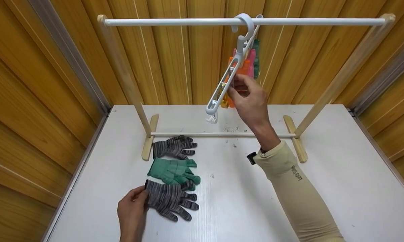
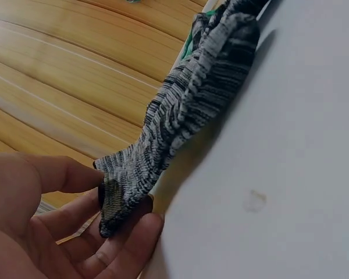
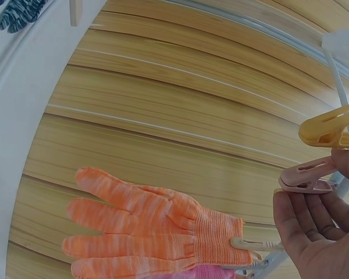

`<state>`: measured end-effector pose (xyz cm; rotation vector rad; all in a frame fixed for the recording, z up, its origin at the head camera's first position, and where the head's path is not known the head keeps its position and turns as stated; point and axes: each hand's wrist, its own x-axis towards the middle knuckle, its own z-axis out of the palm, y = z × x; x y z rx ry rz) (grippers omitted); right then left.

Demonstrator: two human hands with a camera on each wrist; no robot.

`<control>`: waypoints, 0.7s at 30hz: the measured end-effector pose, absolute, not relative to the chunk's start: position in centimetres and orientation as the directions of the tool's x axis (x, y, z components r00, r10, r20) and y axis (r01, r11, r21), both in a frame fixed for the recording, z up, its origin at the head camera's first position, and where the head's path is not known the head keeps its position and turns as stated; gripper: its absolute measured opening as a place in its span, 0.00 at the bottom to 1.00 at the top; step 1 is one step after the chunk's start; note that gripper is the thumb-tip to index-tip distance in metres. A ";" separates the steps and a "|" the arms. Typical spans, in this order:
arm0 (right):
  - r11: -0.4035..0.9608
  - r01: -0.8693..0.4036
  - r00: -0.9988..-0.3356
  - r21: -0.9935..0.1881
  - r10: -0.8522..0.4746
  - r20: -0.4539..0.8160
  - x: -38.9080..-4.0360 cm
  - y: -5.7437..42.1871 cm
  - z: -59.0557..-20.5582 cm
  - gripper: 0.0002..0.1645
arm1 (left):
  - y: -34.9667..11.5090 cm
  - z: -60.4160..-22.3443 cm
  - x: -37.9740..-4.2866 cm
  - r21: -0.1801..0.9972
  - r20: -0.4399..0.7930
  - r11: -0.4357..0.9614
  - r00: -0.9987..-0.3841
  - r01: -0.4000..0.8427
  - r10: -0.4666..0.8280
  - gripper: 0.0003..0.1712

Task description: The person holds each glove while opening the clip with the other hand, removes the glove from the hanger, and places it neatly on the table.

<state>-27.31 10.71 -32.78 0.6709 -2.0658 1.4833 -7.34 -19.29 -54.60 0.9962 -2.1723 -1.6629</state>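
Note:
My left hand (image 1: 132, 206) pinches the cuff of a grey-and-black striped knit glove (image 1: 170, 198), which lies mostly on the table. In the left wrist view the cuff sits between thumb and fingers. Up at the rack, my right hand (image 1: 254, 101) holds a pale pink clothespin (image 3: 305, 174) on a white clip hanger (image 1: 215, 90), thumb above and fingertips below. A yellow clothespin (image 3: 328, 128) is beside it. An orange glove (image 3: 145, 226) hangs from a cream clothespin (image 3: 250, 244) on the same hanger, with a pink glove (image 3: 192, 272) partly hidden behind.
A green glove (image 1: 173, 169) and another striped glove (image 1: 171, 148) lie beyond the left hand. The hanger hooks over the rack's white rod (image 1: 175, 22). Wooden posts (image 1: 126, 74) stand on feet on the white table (image 1: 228, 195), before wood-panelled walls (image 1: 205, 60).

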 end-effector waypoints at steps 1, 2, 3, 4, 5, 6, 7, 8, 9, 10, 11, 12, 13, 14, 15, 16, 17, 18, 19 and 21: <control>0.284 -0.648 -0.753 -0.706 -0.098 0.651 -27.3 10.7 -32.8 0.18 | -19.4 -54.5 -7.3 0.909 -0.187 0.176 -0.746 -0.379 -0.639 0.20; 0.284 -0.646 -0.754 -0.708 -0.098 0.649 -27.4 10.8 -32.8 0.17 | -19.5 -54.4 -7.3 0.895 -0.159 0.224 -0.747 -0.385 -0.646 0.20; 0.285 -0.645 -0.756 -0.709 -0.098 0.648 -27.4 10.8 -32.8 0.17 | -19.7 -54.2 -7.3 0.880 -0.132 0.268 -0.746 -0.391 -0.653 0.21; 0.286 -0.643 -0.757 -0.710 -0.097 0.646 -27.4 10.8 -32.8 0.17 | -19.8 -53.9 -7.3 0.864 -0.101 0.312 -0.742 -0.396 -0.663 0.21; 0.289 -0.643 -0.756 -0.709 -0.097 0.647 -27.5 10.9 -32.8 0.17 | -19.9 -53.7 -7.3 0.849 -0.073 0.345 -0.736 -0.400 -0.673 0.21; 0.291 -0.643 -0.756 -0.708 -0.095 0.648 -27.5 10.9 -32.8 0.17 | -20.0 -53.4 -7.3 0.836 -0.047 0.373 -0.731 -0.401 -0.680 0.21; 0.293 -0.644 -0.755 -0.707 -0.094 0.649 -27.6 10.9 -32.8 0.17 | -20.1 -53.1 -7.4 0.827 -0.025 0.394 -0.725 -0.402 -0.688 0.21; 0.292 -0.643 -0.755 -0.708 -0.091 0.649 -27.6 10.9 -32.8 0.17 | -20.1 -52.9 -7.5 0.821 -0.007 0.407 -0.720 -0.400 -0.694 0.21; 0.295 -0.643 -0.755 -0.707 -0.090 0.649 -27.6 10.9 -32.8 0.17 | -20.2 -52.6 -7.7 0.821 0.010 0.417 -0.719 -0.391 -0.694 0.20; 0.298 -0.642 -0.755 -0.706 -0.088 0.650 -27.6 11.0 -32.8 0.17 | -20.2 -52.3 -7.8 0.822 0.026 0.426 -0.723 -0.378 -0.691 0.20; 0.298 -0.640 -0.757 -0.708 -0.086 0.648 -27.6 11.0 -32.8 0.17 | -20.2 -52.0 -8.0 0.825 0.038 0.433 -0.728 -0.363 -0.684 0.19; 0.298 -0.638 -0.759 -0.710 -0.085 0.646 -27.6 11.0 -32.7 0.16 | -20.1 -51.8 -8.2 0.829 0.050 0.440 -0.738 -0.346 -0.673 0.19; 0.300 -0.637 -0.759 -0.710 -0.086 0.645 -27.5 11.0 -32.7 0.17 | -20.0 -51.6 -8.4 0.834 0.061 0.445 -0.747 -0.326 -0.662 0.19; 0.300 -0.637 -0.760 -0.710 -0.087 0.644 -27.5 11.0 -32.7 0.17 | -19.9 -51.4 -8.6 0.842 0.071 0.447 -0.758 -0.303 -0.648 0.19; 0.300 -0.637 -0.760 -0.710 -0.090 0.644 -27.5 11.0 -32.7 0.17 | -19.7 -51.2 -8.8 0.849 0.080 0.448 -0.769 -0.281 -0.634 0.18; 0.299 -0.637 -0.761 -0.711 -0.093 0.642 -27.4 11.0 -32.7 0.17 | -19.5 -51.0 -9.0 0.855 0.086 0.448 -0.779 -0.263 -0.621 0.18; 0.296 -0.637 -0.761 -0.711 -0.098 0.641 -27.4 11.0 -32.7 0.17 | -19.4 -50.9 -9.3 0.858 0.092 0.450 -0.787 -0.248 -0.610 0.18; 0.295 -0.637 -0.762 -0.712 -0.104 0.639 -27.3 11.0 -32.7 0.18 | -19.2 -50.7 -9.5 0.862 0.100 0.451 -0.794 -0.231 -0.599 0.18; 0.295 -0.638 -0.762 -0.712 -0.110 0.638 -27.3 11.0 -32.7 0.18 | -19.0 -50.6 -9.8 0.865 0.107 0.452 -0.801 -0.217 -0.588 0.17; 0.293 -0.635 -0.766 -0.715 -0.116 0.633 -27.2 11.0 -32.7 0.19 | -18.7 -50.4 -10.3 0.869 0.120 0.458 -0.816 -0.190 -0.565 0.17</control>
